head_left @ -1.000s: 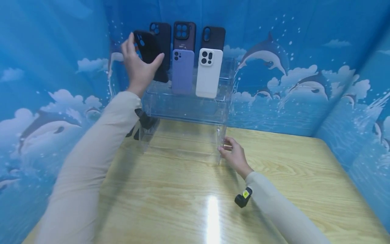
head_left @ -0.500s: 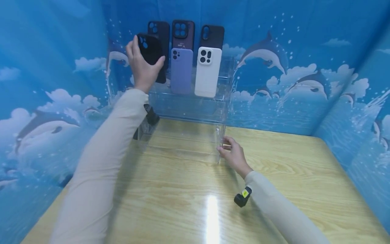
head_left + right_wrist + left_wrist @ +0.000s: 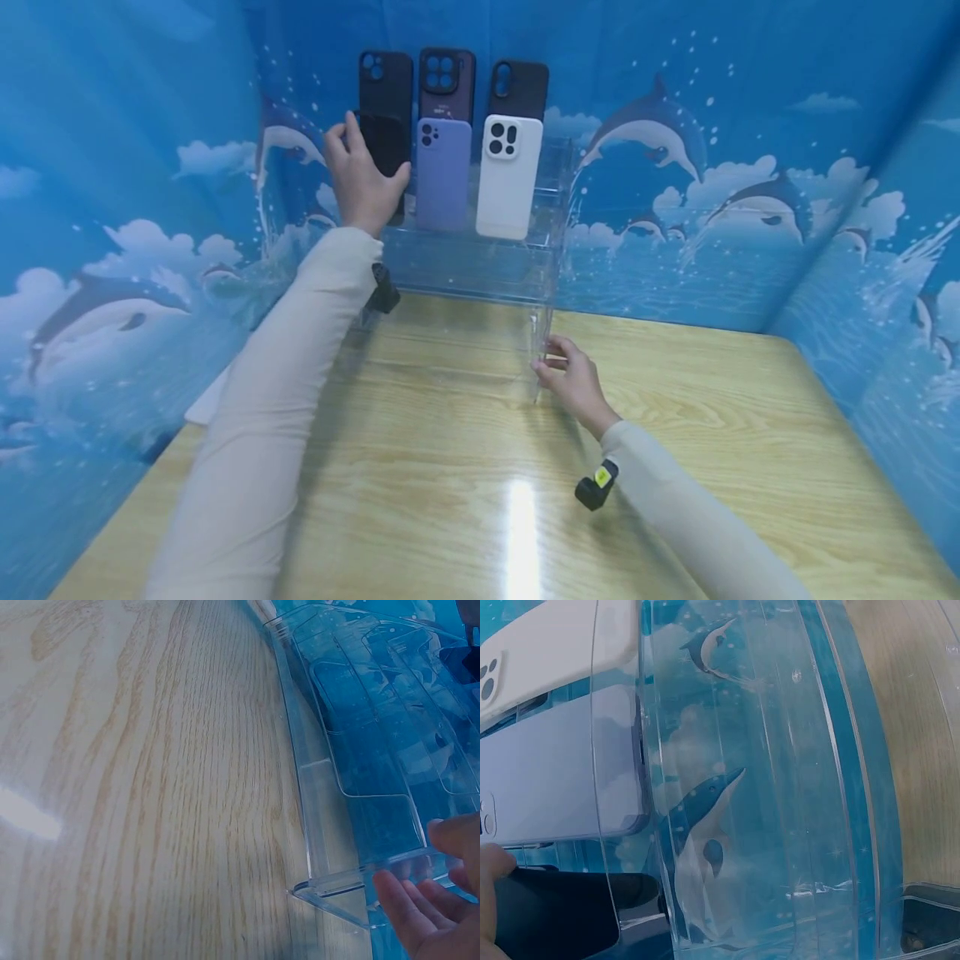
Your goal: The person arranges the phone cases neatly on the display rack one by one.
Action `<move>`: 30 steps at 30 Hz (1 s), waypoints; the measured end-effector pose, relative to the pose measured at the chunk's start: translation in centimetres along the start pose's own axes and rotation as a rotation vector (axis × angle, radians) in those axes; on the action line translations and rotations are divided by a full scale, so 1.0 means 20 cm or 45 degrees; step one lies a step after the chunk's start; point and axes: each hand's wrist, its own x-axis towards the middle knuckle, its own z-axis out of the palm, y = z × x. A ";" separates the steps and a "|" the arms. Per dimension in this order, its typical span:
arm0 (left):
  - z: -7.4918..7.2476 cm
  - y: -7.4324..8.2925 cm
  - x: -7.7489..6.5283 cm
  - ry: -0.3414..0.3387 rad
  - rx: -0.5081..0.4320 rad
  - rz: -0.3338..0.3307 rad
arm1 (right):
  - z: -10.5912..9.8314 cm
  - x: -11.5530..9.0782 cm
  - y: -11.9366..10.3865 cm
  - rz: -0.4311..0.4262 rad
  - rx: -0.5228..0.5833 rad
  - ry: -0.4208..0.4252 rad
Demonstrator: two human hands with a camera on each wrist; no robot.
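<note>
You've just lowered the blk case (image 3: 386,148) beside the purple case (image 3: 444,177), so it's approx in row, L hand (image 3: 365,185) fingers clamped on it, R hand (image 3: 577,385) fingers pinching the clear stand (image 3: 468,265)

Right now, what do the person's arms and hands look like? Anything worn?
Left sleeve and right sleeve: long, plain, cream, lightly creased. Left hand and right hand: no gloves. Black device at the left wrist; black unit at the right, with a yellow patch. No cables visible.
</note>
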 end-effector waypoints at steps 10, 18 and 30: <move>0.00 0.03 0.00 -0.040 0.033 -0.107 | 0.01 0.01 0.00 -0.001 -0.005 0.017; 0.02 0.01 -0.02 -0.065 0.100 -0.113 | 0.01 0.01 0.01 -0.001 -0.012 0.028; 0.02 -0.02 -0.03 -0.108 0.191 0.003 | 0.01 0.00 0.00 0.021 -0.021 0.006</move>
